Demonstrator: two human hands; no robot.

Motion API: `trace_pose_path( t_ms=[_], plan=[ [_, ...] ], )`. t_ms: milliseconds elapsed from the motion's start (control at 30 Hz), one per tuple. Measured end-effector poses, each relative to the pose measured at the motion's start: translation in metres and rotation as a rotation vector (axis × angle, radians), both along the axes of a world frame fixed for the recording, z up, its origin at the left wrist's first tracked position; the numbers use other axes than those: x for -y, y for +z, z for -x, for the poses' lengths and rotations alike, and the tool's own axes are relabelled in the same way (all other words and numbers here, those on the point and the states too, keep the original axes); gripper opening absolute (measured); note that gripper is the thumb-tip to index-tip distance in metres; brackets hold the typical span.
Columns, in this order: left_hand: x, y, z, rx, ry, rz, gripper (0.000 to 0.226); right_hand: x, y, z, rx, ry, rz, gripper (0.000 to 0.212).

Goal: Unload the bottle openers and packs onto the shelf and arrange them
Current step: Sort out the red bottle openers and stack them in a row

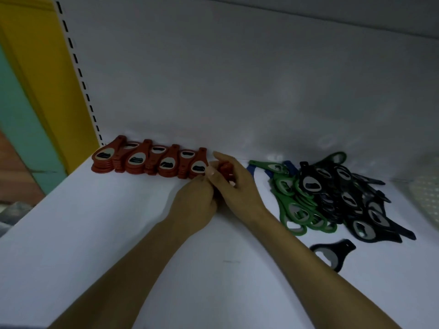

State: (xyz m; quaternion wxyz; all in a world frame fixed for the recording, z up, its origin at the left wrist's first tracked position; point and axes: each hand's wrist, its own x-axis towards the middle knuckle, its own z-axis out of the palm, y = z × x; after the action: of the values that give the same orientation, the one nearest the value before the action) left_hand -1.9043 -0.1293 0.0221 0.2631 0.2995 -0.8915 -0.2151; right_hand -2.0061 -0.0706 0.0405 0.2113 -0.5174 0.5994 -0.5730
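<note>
A row of red bottle openers [152,160] lies in overlapping stacks along the back of the white shelf [95,245]. Just right of that row, my left hand [193,203] and my right hand [234,184] meet around a small stack of red openers [225,170], fingers curled on it from both sides. Much of that stack is hidden by my fingers. To the right lie a loose heap of green openers [297,205] and a heap of black openers [351,200]. A single black opener [335,252] lies apart near the front.
Blue openers [288,166] peek out behind the green heap. A pale perforated basket [425,198] sits at the right edge. The white back panel [237,79] closes the shelf behind; a slotted upright [80,74] and a yellow panel [35,67] stand at left.
</note>
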Motion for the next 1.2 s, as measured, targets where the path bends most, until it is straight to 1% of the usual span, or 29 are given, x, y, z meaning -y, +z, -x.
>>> trace_pose_path(
  t_ms=[67, 133, 200, 233, 300, 367, 467, 567, 633, 733, 867, 1033, 1133, 1200],
  plan=[
    [0.000, 0.002, 0.000, 0.043, 0.047, -0.009, 0.030, -0.007, 0.012, 0.008, -0.067, -0.039, 0.051, 0.030],
    [0.000, 0.002, 0.001, -0.014, 0.026, -0.022, 0.027, -0.015, 0.023, 0.018, -0.090, -0.042, 0.054, 0.030],
    [0.001, 0.002, 0.000, -0.008, 0.024, 0.064, 0.023, -0.021, 0.030, 0.027, -0.074, 0.011, 0.023, 0.031],
    [0.002, 0.001, -0.002, 0.010, 0.025, 0.120, 0.022, -0.023, 0.032, 0.029, -0.104, 0.041, 0.010, 0.032],
    [0.003, 0.001, -0.006, 0.035, 0.014, 0.224, 0.021, -0.026, 0.034, 0.030, -0.230, 0.081, -0.011, 0.030],
    [0.004, 0.002, -0.010, 0.020, 0.003, 0.265, 0.022, -0.026, 0.032, 0.030, -0.353, 0.077, -0.004, 0.024],
    [0.008, 0.006, -0.015, -0.029, 0.002, 0.252, 0.032, -0.027, 0.029, 0.035, -0.531, -0.028, 0.028, 0.017],
    [0.011, 0.007, -0.021, 0.017, 0.058, 0.298, 0.046, -0.026, 0.027, 0.048, -0.611, -0.178, 0.039, 0.018],
    [0.011, 0.006, -0.021, 0.067, 0.109, 0.312, 0.046, -0.019, 0.025, 0.049, -0.668, -0.233, 0.045, 0.017],
    [0.011, 0.004, -0.018, 0.111, 0.104, 0.297, 0.041, 0.001, 0.022, 0.043, -0.783, -0.225, 0.084, 0.015],
    [0.013, 0.001, -0.018, 0.121, 0.115, 0.289, 0.042, 0.022, 0.008, 0.037, -0.821, -0.206, 0.036, 0.019],
    [0.013, -0.001, -0.017, 0.102, 0.145, 0.279, 0.039, 0.024, -0.006, 0.037, -0.808, -0.067, -0.070, 0.024],
    [0.013, -0.001, -0.016, 0.077, 0.159, 0.253, 0.035, 0.024, -0.003, 0.040, -0.792, 0.009, -0.090, 0.029],
    [0.013, -0.001, -0.015, 0.061, 0.172, 0.245, 0.034, 0.020, -0.004, 0.037, -0.760, 0.025, -0.065, 0.029]
  ],
)
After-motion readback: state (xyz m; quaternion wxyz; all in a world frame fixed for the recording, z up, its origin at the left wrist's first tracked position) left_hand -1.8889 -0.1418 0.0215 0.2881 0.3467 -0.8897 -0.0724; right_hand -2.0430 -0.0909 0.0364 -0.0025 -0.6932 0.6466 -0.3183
